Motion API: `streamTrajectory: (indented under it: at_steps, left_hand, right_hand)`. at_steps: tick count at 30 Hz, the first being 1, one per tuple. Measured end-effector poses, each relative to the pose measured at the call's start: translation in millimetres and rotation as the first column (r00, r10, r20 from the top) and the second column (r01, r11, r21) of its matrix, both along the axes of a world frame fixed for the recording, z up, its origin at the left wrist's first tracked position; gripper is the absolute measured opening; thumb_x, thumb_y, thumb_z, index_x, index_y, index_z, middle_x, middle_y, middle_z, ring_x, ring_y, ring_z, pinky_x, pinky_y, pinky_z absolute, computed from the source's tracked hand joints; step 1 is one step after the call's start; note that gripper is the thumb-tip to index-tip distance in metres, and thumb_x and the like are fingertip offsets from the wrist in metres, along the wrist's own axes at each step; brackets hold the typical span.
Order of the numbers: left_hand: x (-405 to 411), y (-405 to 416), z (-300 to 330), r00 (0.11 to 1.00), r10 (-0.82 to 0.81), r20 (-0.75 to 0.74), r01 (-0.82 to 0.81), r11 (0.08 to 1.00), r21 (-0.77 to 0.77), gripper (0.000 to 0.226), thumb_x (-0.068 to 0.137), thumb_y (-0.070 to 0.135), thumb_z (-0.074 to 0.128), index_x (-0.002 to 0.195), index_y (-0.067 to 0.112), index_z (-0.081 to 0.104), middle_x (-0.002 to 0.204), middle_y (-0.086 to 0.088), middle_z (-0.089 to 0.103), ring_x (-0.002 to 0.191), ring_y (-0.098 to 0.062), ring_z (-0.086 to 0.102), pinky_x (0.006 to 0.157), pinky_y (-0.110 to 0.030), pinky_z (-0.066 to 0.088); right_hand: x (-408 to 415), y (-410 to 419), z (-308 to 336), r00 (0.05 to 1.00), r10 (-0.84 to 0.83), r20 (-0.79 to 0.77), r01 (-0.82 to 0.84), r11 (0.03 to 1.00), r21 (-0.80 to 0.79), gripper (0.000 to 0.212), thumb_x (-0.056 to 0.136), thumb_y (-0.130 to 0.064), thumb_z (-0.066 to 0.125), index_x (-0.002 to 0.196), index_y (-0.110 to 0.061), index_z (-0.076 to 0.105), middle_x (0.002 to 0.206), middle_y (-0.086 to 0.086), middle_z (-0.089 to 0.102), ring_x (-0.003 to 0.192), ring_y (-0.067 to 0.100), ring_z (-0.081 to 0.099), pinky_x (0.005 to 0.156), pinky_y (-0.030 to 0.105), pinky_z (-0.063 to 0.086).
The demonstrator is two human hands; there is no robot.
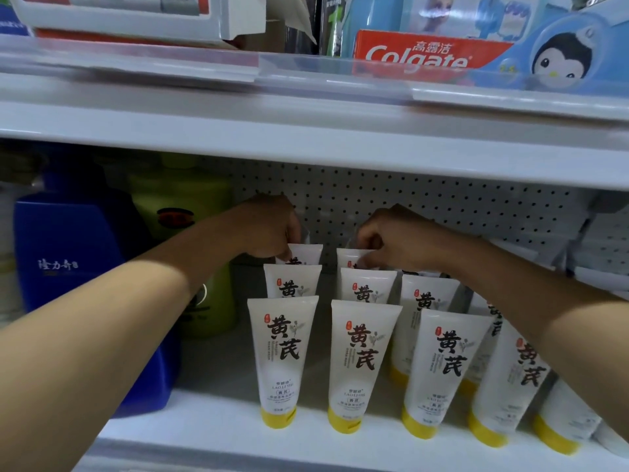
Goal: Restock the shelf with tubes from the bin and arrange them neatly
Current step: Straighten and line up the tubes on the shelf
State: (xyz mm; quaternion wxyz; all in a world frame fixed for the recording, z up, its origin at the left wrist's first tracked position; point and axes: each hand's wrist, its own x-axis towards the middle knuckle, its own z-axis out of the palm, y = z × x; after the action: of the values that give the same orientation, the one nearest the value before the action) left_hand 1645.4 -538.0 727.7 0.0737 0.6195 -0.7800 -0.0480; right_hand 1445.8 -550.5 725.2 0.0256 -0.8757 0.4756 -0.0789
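Both hands deep in the shelf (218, 434) on the back-row tubes

Tubes are white with big black characters, a small red seal and yellow caps, standing cap-down in rows. Left hand (269, 229) has curled fingers pinching the top of the back left tube (308, 254), right hand (391, 238) does the same on the back tube (348, 257) beside it; blue bottle (78, 267) stands off to the left

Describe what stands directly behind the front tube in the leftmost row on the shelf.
Behind the front tube stands a second tube, then a third tube gripped by the left hand. Their lower halves and caps are covered.
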Motion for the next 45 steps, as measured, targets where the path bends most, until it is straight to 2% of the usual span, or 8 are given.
streamTrajectory:
  at_steps: [9,17,23,26,29,33,39,45]
  left_hand:
    - [-3.7,-16.9,12.6,0.991,-0.001,-0.137,-0.021,0.987,-0.158,0.037,0.086,-0.006,0.051,0.111,0.017,0.066,0.126,-0.004,0.059,0.114,-0.019,0.055,0.093,-0.026,0.044]
    - [-8.2,-38.3,10.6,0.998,-0.027,-0.059,0.023,0.997,-0.072,0.041,0.083,-0.005,0.058,0.118,0.017,0.064,0.133,-0.004,0.053,0.117,-0.020,0.053,0.083,-0.020,0.042]
    - [-11.6,-50.9,5.5,0.997,-0.020,-0.078,0.016,0.998,-0.057,0.024,0.077,0.011,0.073,0.100,0.013,0.069,0.123,-0.005,0.060,0.110,-0.022,0.057,0.084,-0.027,0.046]
    - [-10.3,-52.7,1.7,0.994,-0.030,-0.104,0.021,0.996,-0.087,0.026,0.080,0.019,0.071,0.105,0.012,0.067,0.115,-0.006,0.063,0.103,-0.022,0.060,0.084,-0.027,0.047]
    - [-7.5,-52.9,0.1,0.991,-0.046,-0.128,0.031,0.993,-0.114,0.023,0.082,0.019,0.069,0.104,0.012,0.068,0.114,-0.005,0.064,0.103,-0.021,0.060,0.086,-0.030,0.048]
    - [-3.7,-55.3,0.5,0.987,-0.054,-0.152,0.036,0.992,-0.124,0.020,0.082,0.014,0.068,0.101,0.015,0.070,0.115,-0.003,0.066,0.105,-0.019,0.060,0.087,-0.026,0.045]
    - [-2.4,-56.8,0.5,0.990,-0.039,-0.135,0.021,0.991,-0.129,0.026,0.082,0.009,0.068,0.107,0.017,0.069,0.120,-0.003,0.064,0.110,-0.020,0.059,0.094,-0.031,0.047]
    - [-1.5,-57.5,-1.8,0.990,-0.030,-0.136,0.008,0.987,-0.159,0.030,0.083,0.008,0.067,0.111,0.016,0.066,0.124,-0.003,0.061,0.114,-0.019,0.056,0.096,-0.031,0.044]
  right_hand:
    - [-2.9,-0.2,-1.0,0.999,-0.024,0.039,0.024,1.000,0.019,0.013,0.086,-0.030,0.064,0.092,-0.019,0.067,0.075,-0.017,0.055,0.071,0.000,0.055,0.061,0.014,0.038]
    - [-3.4,-18.2,13.7,0.953,-0.264,0.148,0.268,0.963,-0.008,0.030,0.096,-0.019,0.046,0.105,0.001,0.067,0.109,0.014,0.067,0.094,0.023,0.063,0.076,0.024,0.046]
    - [9.1,-39.8,10.8,0.925,-0.352,0.144,0.348,0.936,0.055,0.029,0.094,-0.019,0.050,0.080,0.001,0.066,0.068,0.011,0.058,0.054,0.013,0.046,0.058,0.022,0.044]
    - [9.5,-45.6,6.4,0.928,-0.367,0.061,0.365,0.930,0.050,0.026,0.090,-0.003,0.047,0.101,0.014,0.063,0.108,0.022,0.066,0.091,0.029,0.063,0.089,0.037,0.052]
    - [6.5,-46.3,5.7,0.953,-0.304,0.003,0.304,0.953,0.002,0.030,0.090,0.004,0.048,0.115,0.000,0.063,0.129,0.008,0.056,0.118,0.025,0.053,0.095,0.022,0.042]
    - [1.6,-46.8,9.8,0.981,-0.195,0.001,0.194,0.981,-0.025,0.042,0.086,0.004,0.056,0.122,-0.017,0.057,0.129,0.004,0.051,0.098,0.010,0.047,0.067,0.012,0.037]
    - [8.9,-46.2,8.7,0.991,-0.087,-0.100,0.089,0.996,0.011,0.046,0.087,0.001,0.056,0.123,-0.028,0.057,0.144,-0.005,0.039,0.130,0.014,0.038,0.089,0.014,0.030]
    - [9.8,-53.5,2.8,0.991,-0.098,-0.090,0.100,0.995,0.013,0.025,0.089,-0.021,0.061,0.114,-0.015,0.065,0.122,0.001,0.060,0.111,0.016,0.054,0.090,0.024,0.042]
